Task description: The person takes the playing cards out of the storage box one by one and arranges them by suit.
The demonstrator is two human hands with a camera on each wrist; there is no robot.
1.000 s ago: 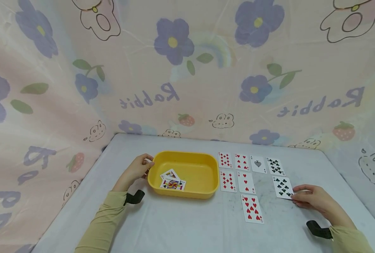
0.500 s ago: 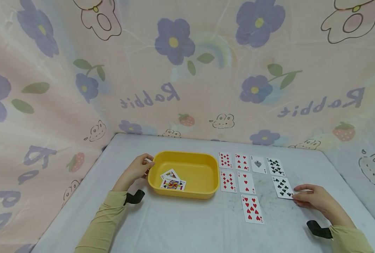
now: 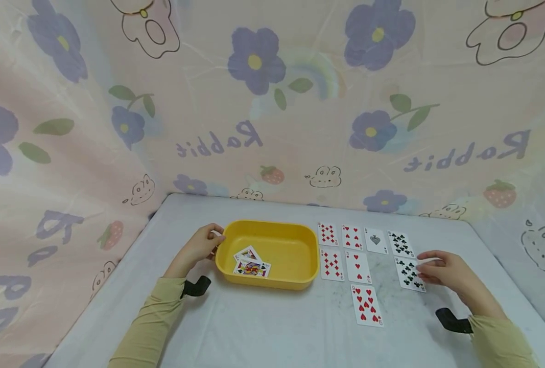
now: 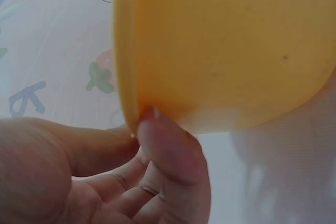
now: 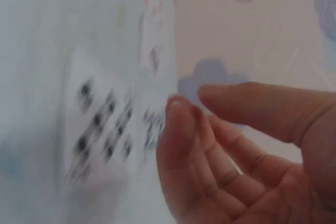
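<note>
At the left end of the yellow tray [image 3: 267, 282], my left hand [image 3: 200, 244] pinches the rim between thumb and fingers. The left wrist view shows this grip on the tray wall [image 4: 126, 51] closely. My right hand [image 3: 447, 271] hovers over the right edge of a clubs playing card [image 3: 407, 271] on the table. In the right wrist view its thumb and index finger [image 5: 176, 140] stand slightly apart, with no card between them, and the clubs card [image 5: 100, 129] lies beyond, blurred. Another clubs card [image 3: 401, 244] lies just behind it.
Two face cards [image 3: 251, 268] lie inside the tray. Right of it are columns of face-up cards: diamonds [image 3: 332, 265], hearts [image 3: 358, 267] with a nine of hearts [image 3: 366, 306] nearest, and an ace of spades [image 3: 376, 240]. A printed curtain [image 3: 272, 128] stands behind the table.
My right hand has come off the near clubs card's corner and moved up and left over its edge. That card shifted slightly. The left hand stays on the tray.
</note>
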